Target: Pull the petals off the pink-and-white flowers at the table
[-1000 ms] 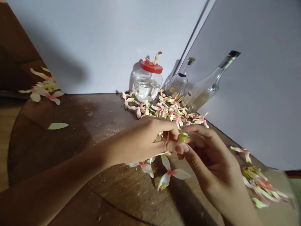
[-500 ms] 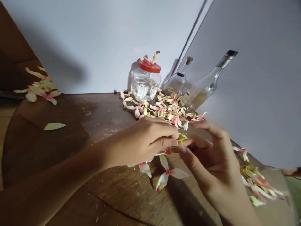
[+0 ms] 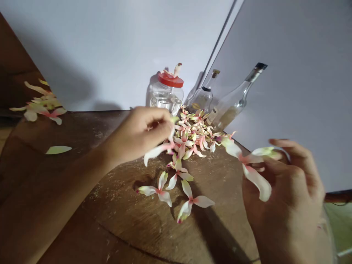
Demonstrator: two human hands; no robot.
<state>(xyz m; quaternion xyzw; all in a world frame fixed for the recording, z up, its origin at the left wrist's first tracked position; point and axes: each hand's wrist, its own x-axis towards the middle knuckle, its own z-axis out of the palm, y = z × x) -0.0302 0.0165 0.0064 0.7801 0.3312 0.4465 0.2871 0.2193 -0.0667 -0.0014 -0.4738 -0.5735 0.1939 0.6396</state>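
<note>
My left hand (image 3: pixel 150 132) is raised over the table, thumb and fingers pinched on a white-and-pink flower (image 3: pixel 158 149). A pale green tip pokes out past its fingers. On the right, my right hand (image 3: pixel 291 187) is closed on one petal of another three-petalled flower (image 3: pixel 243 159), whose other petals spread toward the middle. Between the hands, loose three-petalled flowers lie on the brown table, among them one at the front (image 3: pixel 191 201) and one left of it (image 3: pixel 158 190). Behind them is a heap of similar flowers (image 3: pixel 192 137).
A clear jar (image 3: pixel 176 101) with a red lid (image 3: pixel 171 79) holds clear liquid; a petal piece lies on the lid. Two glass bottles, one short (image 3: pixel 203 97) and one tall (image 3: pixel 233 102), stand by the wall. More flowers (image 3: pixel 45 108) and a pale petal (image 3: pixel 58 150) are at left.
My hands have moved apart from their meeting point. The left went up and left with a flower; the right went right, holding another. The view has shifted slightly.
</note>
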